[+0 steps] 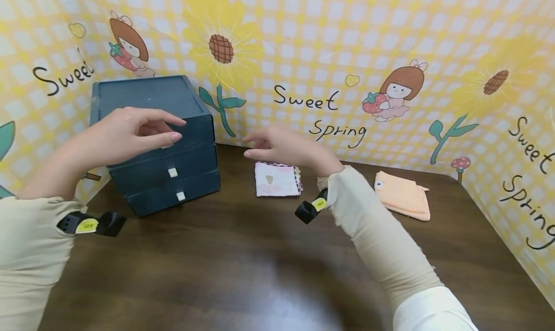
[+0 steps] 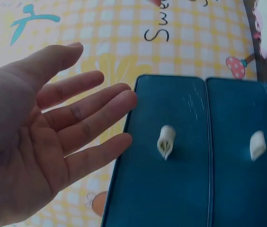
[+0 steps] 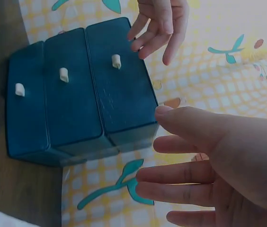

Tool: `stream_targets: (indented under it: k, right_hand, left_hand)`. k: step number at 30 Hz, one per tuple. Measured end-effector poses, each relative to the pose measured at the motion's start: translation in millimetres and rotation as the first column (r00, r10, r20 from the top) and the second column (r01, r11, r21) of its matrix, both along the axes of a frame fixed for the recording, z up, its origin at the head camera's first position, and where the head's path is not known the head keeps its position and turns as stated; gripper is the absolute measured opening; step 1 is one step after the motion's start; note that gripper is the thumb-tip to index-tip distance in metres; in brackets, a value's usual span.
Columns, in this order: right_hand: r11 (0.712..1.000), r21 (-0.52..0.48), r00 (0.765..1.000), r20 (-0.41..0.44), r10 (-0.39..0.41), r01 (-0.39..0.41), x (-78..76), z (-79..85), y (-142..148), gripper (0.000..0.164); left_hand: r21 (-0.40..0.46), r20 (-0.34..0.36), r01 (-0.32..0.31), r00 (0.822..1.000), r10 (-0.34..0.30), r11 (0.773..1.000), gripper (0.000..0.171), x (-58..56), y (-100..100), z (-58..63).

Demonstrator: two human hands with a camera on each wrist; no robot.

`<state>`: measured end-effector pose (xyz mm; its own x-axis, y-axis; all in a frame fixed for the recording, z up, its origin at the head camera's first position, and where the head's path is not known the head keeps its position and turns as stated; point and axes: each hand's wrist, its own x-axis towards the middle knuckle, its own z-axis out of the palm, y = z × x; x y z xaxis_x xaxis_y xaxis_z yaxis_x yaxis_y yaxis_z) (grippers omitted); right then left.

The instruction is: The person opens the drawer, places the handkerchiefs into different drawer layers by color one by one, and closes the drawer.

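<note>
A dark teal chest of three drawers (image 1: 149,97) stands at the left back of the table, each drawer with a small white pull tab (image 1: 173,172). My left hand (image 1: 130,131) hovers before the top drawer, fingers relaxed, holding nothing. In the left wrist view its fingers spread beside the top drawer front (image 2: 171,189), apart from the pull tab (image 2: 166,139). My right hand (image 1: 282,148) hangs in the air right of the chest, above a folded white cloth (image 1: 277,180) with a pink print. Its fingers are loose and hold nothing. All three drawers look closed.
A folded peach cloth (image 1: 403,196) lies on the right of the brown wooden table (image 1: 260,254). Yellow checked sheeting (image 1: 295,42) with printed flowers and lettering walls in the back and sides. Each wrist wears a black camera mount (image 1: 310,208).
</note>
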<state>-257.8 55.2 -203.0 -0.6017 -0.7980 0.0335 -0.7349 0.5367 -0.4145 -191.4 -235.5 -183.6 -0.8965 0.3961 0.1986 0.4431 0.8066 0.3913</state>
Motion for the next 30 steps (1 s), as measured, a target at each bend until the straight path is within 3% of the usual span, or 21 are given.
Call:
stream_targets:
  k: [7, 12, 24, 30]
  right_hand:
    - [0.999, 0.032, 0.999, 0.012, 0.031, -0.031, -2.0, 6.6, -24, 0.044]
    - [0.996, 0.052, 0.998, 0.015, 0.065, -0.066, -1.2, 8.3, -41, 0.044]
    - [0.984, 0.067, 0.987, 0.008, 0.162, -0.162, -6.2, 8.9, -85, 0.040]
    - [0.976, 0.066, 0.978, 0.039, 0.204, -0.206, -5.4, 6.3, -104, 0.038]
  left_hand:
    - [-0.045, -0.069, -0.026, 0.997, 0.023, 0.999, 0.034, 6.5, -17, 4.6]
    - [-0.033, -0.077, -0.035, 0.996, 0.033, 0.999, 0.034, 7.4, -29, 5.8]
    - [-0.080, -0.089, -0.130, 0.988, 0.122, 0.988, 0.033, 16.4, -57, 7.3]
    - [-0.105, -0.146, -0.154, 0.980, 0.138, 0.982, 0.029, 19.8, -74, 8.1]
